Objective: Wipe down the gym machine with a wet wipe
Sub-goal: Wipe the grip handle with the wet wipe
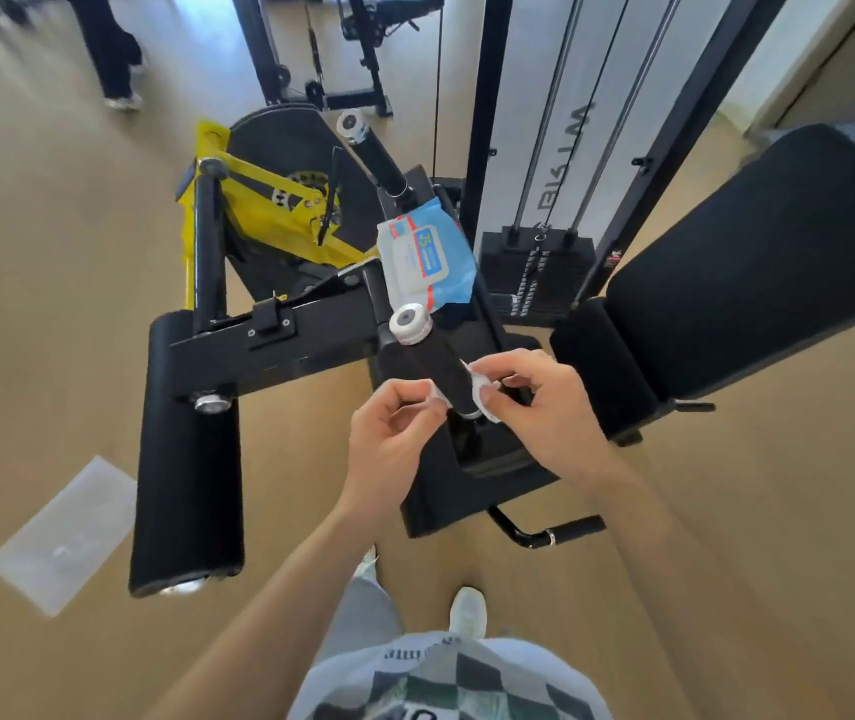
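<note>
Two bare hands meet at the near centre, and between them they hold one white wet wipe [476, 392]. The wipe passes behind the near handle [441, 371] of the gym machine [311, 324]. The left grip [394, 433] pinches the wipe's left end between thumb and curled fingers. The right grip [539, 407] pinches its right end the same way, just right of the handle.

Two black foam handles show, each with one white round end cap. The far handle [376, 153] rises beyond the near one. Between them lies one blue and white pack of wipes [425, 257], resting on the machine's black frame.

One long black roller pad [186, 459] runs near to far on the left. One yellow lever assembly [259, 200] sits farther back on the left. One black back pad [758, 262] fills the right side. One weight stack [534, 272] stands beyond the pack, under thin upright rods.

One clear plastic sheet [62, 532] lies on the tan floor [726, 563], near left. One pale shoe [467, 613] of the wearer shows at the near edge. One other person's legs [113, 54], blurred, stand far left.
</note>
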{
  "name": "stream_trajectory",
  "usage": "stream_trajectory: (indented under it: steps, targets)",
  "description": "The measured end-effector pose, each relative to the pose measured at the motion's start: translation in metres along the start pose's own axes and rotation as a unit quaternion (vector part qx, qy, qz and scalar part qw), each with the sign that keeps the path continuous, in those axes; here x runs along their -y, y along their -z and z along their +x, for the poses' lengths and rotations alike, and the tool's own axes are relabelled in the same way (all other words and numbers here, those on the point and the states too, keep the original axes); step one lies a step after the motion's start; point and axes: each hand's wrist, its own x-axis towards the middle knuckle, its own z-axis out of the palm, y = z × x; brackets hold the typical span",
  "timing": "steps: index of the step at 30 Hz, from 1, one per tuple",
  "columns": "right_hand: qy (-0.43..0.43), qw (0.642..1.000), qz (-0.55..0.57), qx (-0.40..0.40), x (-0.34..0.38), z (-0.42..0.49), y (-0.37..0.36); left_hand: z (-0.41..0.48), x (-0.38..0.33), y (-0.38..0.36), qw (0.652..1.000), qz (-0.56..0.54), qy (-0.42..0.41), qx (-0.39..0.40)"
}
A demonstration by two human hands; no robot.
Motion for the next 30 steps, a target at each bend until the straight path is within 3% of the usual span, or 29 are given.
stream_trajectory:
  steps: [3, 9, 15, 23, 30]
  targets:
    - [0.008, 0.999, 0.050, 0.016, 0.009, 0.005, 0.001, -0.002, -0.010, -0.003, 0.999, -0.024, -0.014, -0.036]
    - [0.061, 0.995, 0.077, 0.000, 0.049, 0.026, -0.004, 0.004, -0.042, 0.007, 0.981, -0.171, -0.026, -0.083]
    - [0.076, 0.996, 0.003, -0.045, 0.045, 0.014, -0.011, 0.007, -0.027, 0.009, 0.990, -0.122, -0.030, -0.060]
    - [-0.006, 0.991, -0.116, -0.071, 0.003, -0.019, -0.019, 0.009, 0.001, 0.006, 0.999, 0.001, 0.012, 0.031]
    - [0.016, 0.990, -0.087, -0.106, 0.026, -0.012, -0.024, 0.015, -0.011, 0.016, 0.999, -0.021, -0.014, 0.023]
